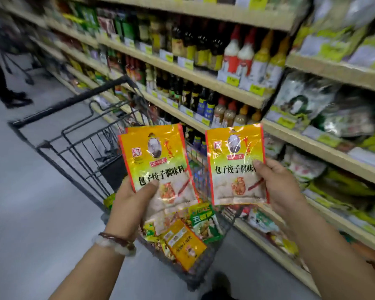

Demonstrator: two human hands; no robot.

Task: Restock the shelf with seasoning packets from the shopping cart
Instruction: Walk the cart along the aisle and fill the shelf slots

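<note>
Left hand (136, 197) grips stacked packets (158, 163) above cart (78, 135), thumb across front. Right hand (279, 180) pinches single packet (236, 165) beside them, nearer shelf (325, 148). More packets lie in cart.

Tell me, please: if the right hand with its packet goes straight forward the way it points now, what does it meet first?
Probably the shelf of bagged goods. The right hand holds a seasoning packet raised toward it, and nothing shows between them. Depth is unclear from one view, so the shelf edge or the bags could come first.
</note>
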